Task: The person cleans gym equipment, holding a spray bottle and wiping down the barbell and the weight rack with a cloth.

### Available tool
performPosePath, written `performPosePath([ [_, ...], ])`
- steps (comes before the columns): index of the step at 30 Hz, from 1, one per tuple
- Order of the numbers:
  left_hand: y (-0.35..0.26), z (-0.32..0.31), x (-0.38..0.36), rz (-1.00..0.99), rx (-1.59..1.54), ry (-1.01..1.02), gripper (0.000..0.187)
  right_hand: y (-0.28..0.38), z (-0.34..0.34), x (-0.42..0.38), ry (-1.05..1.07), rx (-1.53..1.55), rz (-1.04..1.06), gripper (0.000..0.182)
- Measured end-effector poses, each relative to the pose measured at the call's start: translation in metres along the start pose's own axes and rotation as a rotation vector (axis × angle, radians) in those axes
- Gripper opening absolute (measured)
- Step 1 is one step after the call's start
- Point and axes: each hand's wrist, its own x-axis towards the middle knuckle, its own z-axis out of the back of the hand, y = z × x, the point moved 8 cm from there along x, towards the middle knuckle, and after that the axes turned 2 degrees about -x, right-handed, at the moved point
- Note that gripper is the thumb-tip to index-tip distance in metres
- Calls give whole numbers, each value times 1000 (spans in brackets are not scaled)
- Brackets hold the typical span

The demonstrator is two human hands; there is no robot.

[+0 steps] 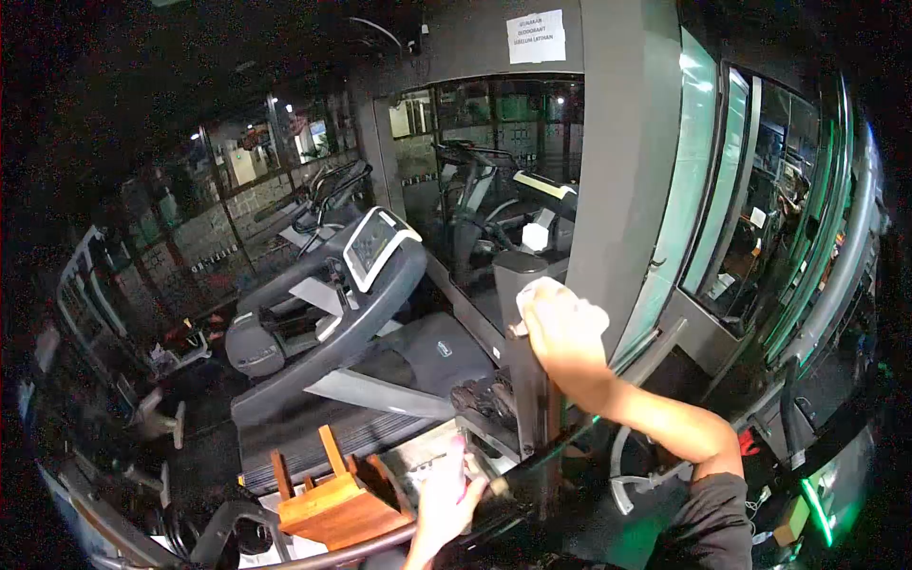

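Note:
My right hand (568, 332) is closed round a crumpled white cloth (540, 291), up against the top part of a dark upright post (521, 275). Lower down, near the bottom middle, my left hand (445, 499) has its fingers wrapped round a pink object (459, 465), partly hidden by the hand and washed out by glare. Just left of that hand is a wooden stool-like piece (342, 513), tipped with its legs pointing up.
A treadmill (380, 249) with a console stands at centre left, another machine (252, 344) behind it. A paper sign (536, 38) hangs on the grey wall. Glass doors (698, 142) and a curved metal tube (841, 285) are at the right.

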Motion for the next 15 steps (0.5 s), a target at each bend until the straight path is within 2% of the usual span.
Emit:
performPosePath([
  [1,0,-1,1,-2,-2,1,60,-2,-2,-7,0,-3,-1,33],
  [3,-5,3,-1,-46,53,-73,62,23,0,-32,-56,-150,314,33],
  [4,-12,3,1,-59,37,-81,62,29,-3,-42,0,-141,394,36],
  [5,-10,4,1,89,77,-46,63,33,-8,-62,14,-131,402,36],
  [7,-10,4,2,12,57,-128,63,65,-50,-112,260,-46,669,32],
  [9,-22,7,5,-47,62,-159,63,65,-53,-120,296,6,676,28],
  [11,-28,9,3,-110,73,-188,62,60,-32,-114,449,408,742,21],
  [13,-25,8,2,-165,76,-226,63,40,11,-57,135,457,606,13],
  [14,-24,9,3,-165,78,-231,63,21,41,-26,-1,437,472,16],
  [15,-22,9,4,-137,85,-211,64,10,43,-5,-21,369,382,25],
])
